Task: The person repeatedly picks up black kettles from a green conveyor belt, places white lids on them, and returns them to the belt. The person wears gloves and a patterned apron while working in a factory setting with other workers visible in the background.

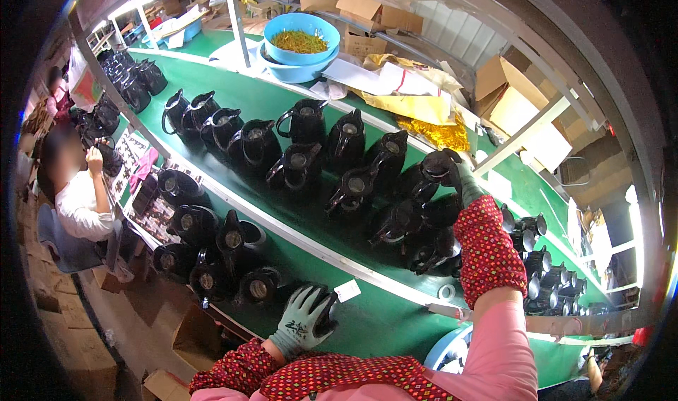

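My left hand (302, 325), in a pale green glove with dark coating, rests at the near edge of the green bench (367, 323). Its fingers are stretched out and I see nothing in its hold. Beside its fingertips lies a small white tag (347, 290). Further off, my right hand (464, 180), gloved too, reaches across the bench and is closed at the handle side of a black jug (432, 168); its fingers are partly hidden. Several more black jugs (349, 189) stand close by, and another cluster (233, 238) sits left of my left hand.
Blue basins (302, 37), one with yellow-green bits, stand behind the jugs near gold wrapping (441, 129). A white rail (311, 249) runs along the bench. More jugs (551, 281) are at right. A co-worker (78, 189) sits at left. Metal posts (236, 23) rise nearby.
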The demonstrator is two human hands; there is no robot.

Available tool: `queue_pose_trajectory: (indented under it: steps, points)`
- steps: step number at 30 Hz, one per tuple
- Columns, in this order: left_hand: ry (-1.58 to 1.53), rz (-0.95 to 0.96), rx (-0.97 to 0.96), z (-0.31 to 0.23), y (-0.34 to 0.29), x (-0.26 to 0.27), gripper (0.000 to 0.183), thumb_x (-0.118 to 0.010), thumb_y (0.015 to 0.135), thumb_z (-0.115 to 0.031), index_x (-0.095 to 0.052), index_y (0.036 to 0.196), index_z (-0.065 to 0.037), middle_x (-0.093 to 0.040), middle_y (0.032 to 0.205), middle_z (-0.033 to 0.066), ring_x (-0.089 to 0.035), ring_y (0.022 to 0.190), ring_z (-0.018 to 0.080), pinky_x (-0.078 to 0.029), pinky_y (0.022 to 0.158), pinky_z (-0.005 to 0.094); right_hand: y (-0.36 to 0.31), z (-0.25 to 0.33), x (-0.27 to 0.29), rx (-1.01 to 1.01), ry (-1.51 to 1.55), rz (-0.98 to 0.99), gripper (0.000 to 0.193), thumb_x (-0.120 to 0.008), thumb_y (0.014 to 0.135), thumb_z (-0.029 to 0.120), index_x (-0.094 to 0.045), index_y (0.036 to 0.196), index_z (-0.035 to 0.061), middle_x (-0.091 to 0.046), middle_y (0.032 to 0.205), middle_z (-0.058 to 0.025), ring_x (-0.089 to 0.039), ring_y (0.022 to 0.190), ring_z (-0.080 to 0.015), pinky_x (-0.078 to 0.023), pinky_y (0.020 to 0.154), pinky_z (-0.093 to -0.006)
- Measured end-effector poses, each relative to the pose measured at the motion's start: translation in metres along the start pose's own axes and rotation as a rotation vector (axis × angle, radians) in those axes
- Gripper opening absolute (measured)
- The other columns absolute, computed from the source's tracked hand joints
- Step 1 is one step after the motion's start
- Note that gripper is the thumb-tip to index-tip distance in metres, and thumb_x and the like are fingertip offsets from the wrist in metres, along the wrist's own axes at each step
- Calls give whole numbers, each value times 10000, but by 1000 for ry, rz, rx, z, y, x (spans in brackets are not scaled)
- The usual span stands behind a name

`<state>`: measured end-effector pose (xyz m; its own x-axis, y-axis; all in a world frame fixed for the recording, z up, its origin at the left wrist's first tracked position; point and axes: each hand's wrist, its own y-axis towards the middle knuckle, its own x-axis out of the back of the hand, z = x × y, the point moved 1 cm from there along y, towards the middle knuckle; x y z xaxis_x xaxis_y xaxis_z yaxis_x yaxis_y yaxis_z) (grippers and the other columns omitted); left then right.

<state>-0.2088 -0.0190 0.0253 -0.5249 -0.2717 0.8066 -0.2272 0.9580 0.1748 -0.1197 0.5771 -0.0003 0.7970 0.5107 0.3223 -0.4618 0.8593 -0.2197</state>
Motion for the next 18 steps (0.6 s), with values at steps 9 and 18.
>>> queue_pose_trajectory:
  steps: [9, 18]
  points:
    - [-7, -40, 1, -2, 0, 2, 706, -754, 790, -382, -527, 1408, -126, -495, 1404, 184, -454, 1292, 397, -346, 1113, 562, 10, -30, 1, 336, -722, -217, 425, -618, 929, 446, -693, 1159, 97, -699, 883, -195, -680, 749, -353, -545, 654, -444]
    - [-27, -46, -3, 0, 0, 0, 703, -746, 797, -386, -527, 1410, -118, -498, 1404, 184, -458, 1296, 392, -343, 1121, 557, -44, 49, -26, 355, -1079, 108, 952, -784, 687, 546, -455, 1478, 131, -565, 1383, -240, -537, 1285, -394, -456, 1048, -477]
